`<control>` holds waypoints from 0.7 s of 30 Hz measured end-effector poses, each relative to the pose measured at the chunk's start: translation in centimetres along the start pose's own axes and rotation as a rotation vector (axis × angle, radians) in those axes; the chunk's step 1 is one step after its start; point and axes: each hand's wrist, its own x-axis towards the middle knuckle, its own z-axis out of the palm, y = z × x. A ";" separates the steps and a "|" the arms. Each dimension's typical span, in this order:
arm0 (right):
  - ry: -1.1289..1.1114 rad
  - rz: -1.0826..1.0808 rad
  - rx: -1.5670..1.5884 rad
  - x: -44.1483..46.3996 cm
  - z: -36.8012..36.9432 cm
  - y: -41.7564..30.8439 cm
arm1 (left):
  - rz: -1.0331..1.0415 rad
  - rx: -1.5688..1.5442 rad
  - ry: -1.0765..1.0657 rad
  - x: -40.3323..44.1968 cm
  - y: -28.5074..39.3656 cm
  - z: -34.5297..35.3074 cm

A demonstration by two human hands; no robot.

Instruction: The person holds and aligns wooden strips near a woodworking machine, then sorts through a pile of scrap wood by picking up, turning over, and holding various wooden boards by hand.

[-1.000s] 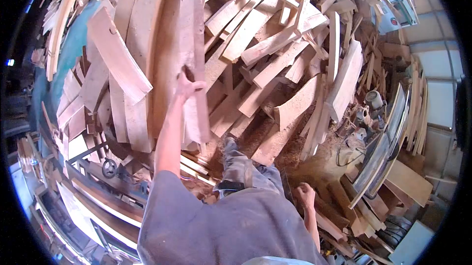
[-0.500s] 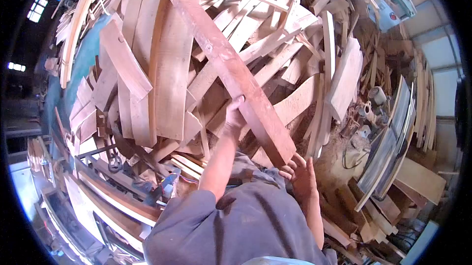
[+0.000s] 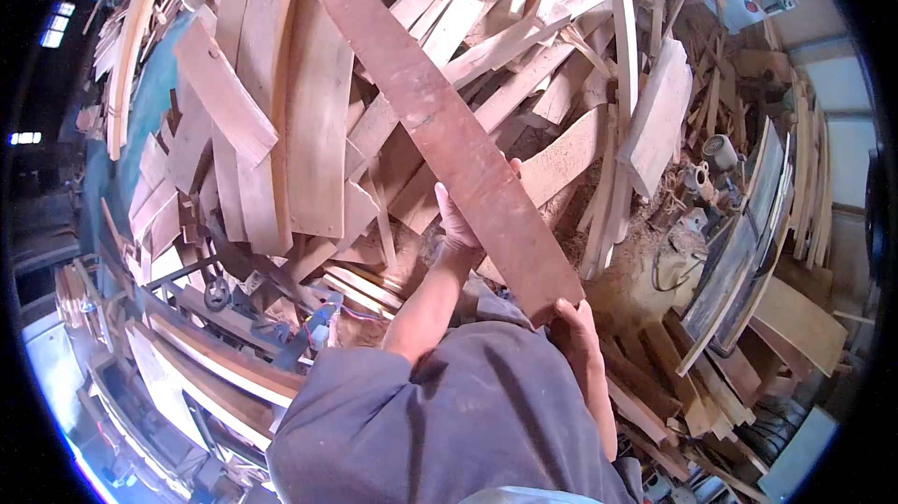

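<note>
A long reddish-brown wooden plank (image 3: pixel 468 158) slants from the upper left down toward my body, its broad flat face turned up. Near its middle, my left hand (image 3: pixel 457 223) supports it from beneath, thumb along the left edge and fingertips showing past the right edge. At the close end, my right hand (image 3: pixel 574 324) grips the corner, thumb on the top face and its other fingers mostly hidden below. The plank's far end overlaps a stack of wide pale boards (image 3: pixel 323 111), and I cannot tell whether it rests on them.
Loose offcuts (image 3: pixel 524 64) pile up ahead of me. Framed panels (image 3: pixel 739 242) lean at the right, near a pale cylindrical object (image 3: pixel 718 151). On the left stand a metal frame with a round knob (image 3: pixel 217 294) and long boards (image 3: pixel 220 364). Sawdust (image 3: pixel 622 303) covers the ground.
The plank has rolled so that its wide face now points up instead of its narrower side. My right hand has closed from loose fingers at the end onto its corner.
</note>
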 end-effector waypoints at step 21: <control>0.057 0.073 0.005 1.8 2.0 0.9 | 0.145 0.593 0.732 4.6 14.0 0.8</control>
